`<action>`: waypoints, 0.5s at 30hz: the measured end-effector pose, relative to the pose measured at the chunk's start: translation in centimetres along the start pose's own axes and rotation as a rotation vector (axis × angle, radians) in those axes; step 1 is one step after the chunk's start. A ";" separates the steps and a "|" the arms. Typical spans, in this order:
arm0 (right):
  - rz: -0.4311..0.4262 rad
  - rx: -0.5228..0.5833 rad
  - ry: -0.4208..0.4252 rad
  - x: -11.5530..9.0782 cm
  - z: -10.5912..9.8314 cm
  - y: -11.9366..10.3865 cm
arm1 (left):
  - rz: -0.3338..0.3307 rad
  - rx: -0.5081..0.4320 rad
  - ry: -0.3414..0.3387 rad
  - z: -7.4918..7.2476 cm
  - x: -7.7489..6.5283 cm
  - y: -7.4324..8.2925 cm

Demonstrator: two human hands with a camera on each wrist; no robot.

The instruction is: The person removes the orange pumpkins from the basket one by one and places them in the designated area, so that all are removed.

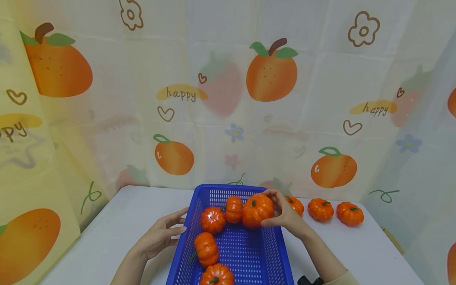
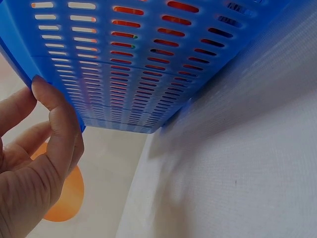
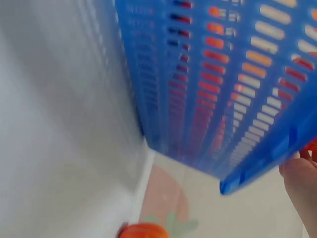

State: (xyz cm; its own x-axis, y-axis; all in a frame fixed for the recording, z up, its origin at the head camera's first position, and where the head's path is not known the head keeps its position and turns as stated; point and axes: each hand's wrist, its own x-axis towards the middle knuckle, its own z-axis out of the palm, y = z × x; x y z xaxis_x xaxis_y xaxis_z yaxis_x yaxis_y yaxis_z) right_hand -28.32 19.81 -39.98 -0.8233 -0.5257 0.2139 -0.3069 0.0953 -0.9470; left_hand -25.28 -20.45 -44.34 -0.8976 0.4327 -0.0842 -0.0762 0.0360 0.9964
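Currently R hand (image 1: 286, 215) has the big pumpkin (image 1: 257, 211) at the basket's (image 1: 246, 253) back R corner: thumb low at the front, other fingers up over the top/R side, spread about as wide as the pumpkin & curled round it. Can't tell if its underside rests on anything. L hand (image 1: 160, 236) is at the basket's L rim, fingers parted & loosely bent, thumb tip touching the rim from outside; no pumpkin in it.

Basket = blue plastic w/ slotted walls, on the white desk (image 1: 146, 209). Four more pumpkins inside: small one (image 1: 234, 209) at back, just L of the big one; shiny one (image 1: 213, 220) next to that, toward the L wall; side one (image 1: 206, 250) lying over w/ stem pointing L; front one (image 1: 216, 275), stem up, cut off by the bottom edge of the head view.

R of basket, 3 pumpkins in a row on the desk: near one (image 1: 296, 206) partly behind R hand, mid one (image 1: 320, 210), end one (image 1: 350, 214).

Behind: pale cloth (image 1: 221, 23) w/ printed fruit, hearts, flowers & "happy". Beige sleeve (image 1: 342, 278) on R arm.
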 end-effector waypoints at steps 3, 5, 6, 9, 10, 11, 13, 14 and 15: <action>0.000 0.005 -0.005 -0.4 -0.9 0.1 | -0.010 0.000 0.009 0.1 0.0 0.0; -0.001 -0.014 -0.002 -0.8 -1.4 0.2 | -0.016 0.000 0.014 0.1 0.0 0.1; -0.004 -0.024 -0.001 -0.9 -1.6 0.2 | -0.015 0.002 0.012 0.1 0.0 0.1; -0.023 -0.051 -0.001 -1.4 -2.1 0.4 | -0.013 -0.002 0.013 0.1 -0.1 0.1; -0.032 -0.060 0.001 -1.5 -2.3 0.4 | -0.011 -0.001 0.010 0.1 -0.1 0.0; -0.039 -0.061 0.001 -1.6 -2.4 0.5 | -0.012 -0.004 0.012 0.1 -0.1 0.0; -0.046 -0.053 0.004 -1.9 -2.8 0.7 | -0.009 -0.006 0.009 0.1 -0.1 0.0; -0.048 -0.052 0.008 -2.0 -3.0 0.7 | -0.008 -0.005 0.008 0.1 0.0 0.0; -0.048 -0.052 0.012 -2.2 -3.2 0.8 | -0.007 -0.006 0.007 0.1 0.0 0.0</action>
State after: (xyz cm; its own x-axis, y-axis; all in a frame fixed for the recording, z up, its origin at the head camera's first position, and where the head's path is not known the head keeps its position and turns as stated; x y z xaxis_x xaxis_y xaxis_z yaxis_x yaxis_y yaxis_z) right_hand -28.28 23.70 -40.44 -0.8129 -0.5204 0.2615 -0.3701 0.1148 -0.9219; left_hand -25.22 -20.33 -44.35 -0.9000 0.4262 -0.0914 -0.0853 0.0333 0.9958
